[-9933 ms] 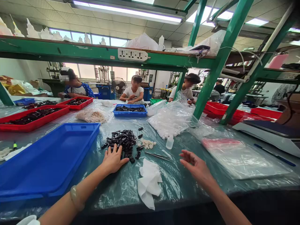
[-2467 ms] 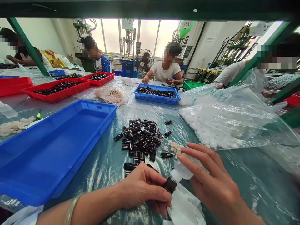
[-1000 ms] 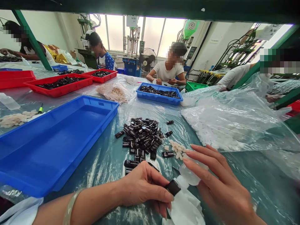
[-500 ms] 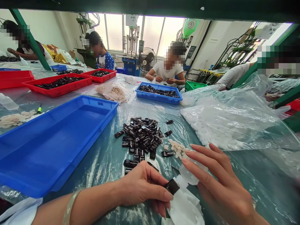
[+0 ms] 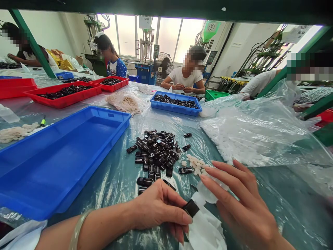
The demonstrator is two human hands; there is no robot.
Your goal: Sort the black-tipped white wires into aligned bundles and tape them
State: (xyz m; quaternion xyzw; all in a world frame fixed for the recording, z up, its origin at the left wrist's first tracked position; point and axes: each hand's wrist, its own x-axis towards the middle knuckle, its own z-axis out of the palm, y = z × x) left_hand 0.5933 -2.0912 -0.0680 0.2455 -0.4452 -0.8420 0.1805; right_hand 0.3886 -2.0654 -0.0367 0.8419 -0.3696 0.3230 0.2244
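Observation:
My left hand (image 5: 163, 208) pinches a small black glossy rectangular piece (image 5: 191, 208) between thumb and fingers. My right hand (image 5: 244, 205) has its fingers stretched over a translucent plastic bottle (image 5: 206, 191), gripping it; the thumb is hidden. The bottle tilts, its narrow end toward the black piece. A crumpled white cloth (image 5: 206, 229) lies below both hands. Beyond my left hand is a heap of similar black pieces (image 5: 158, 149). Small cream-coloured finger cots (image 5: 196, 164), as they appear, lie near my right fingertips.
A large blue tray (image 5: 59, 146) stands at left. A clear bag of whitish contents (image 5: 249, 135) lies at right. Farther back are a blue tray of black pieces (image 5: 175, 110), red trays (image 5: 65, 102) and a bag of cream pieces (image 5: 125, 102). Several people sit around the table; a green beam (image 5: 166, 12) crosses overhead.
My right hand and the bottle have shifted slightly left, closer to the black piece. My left hand keeps its place and hold. Across the table, a co-worker's hands have moved a little.

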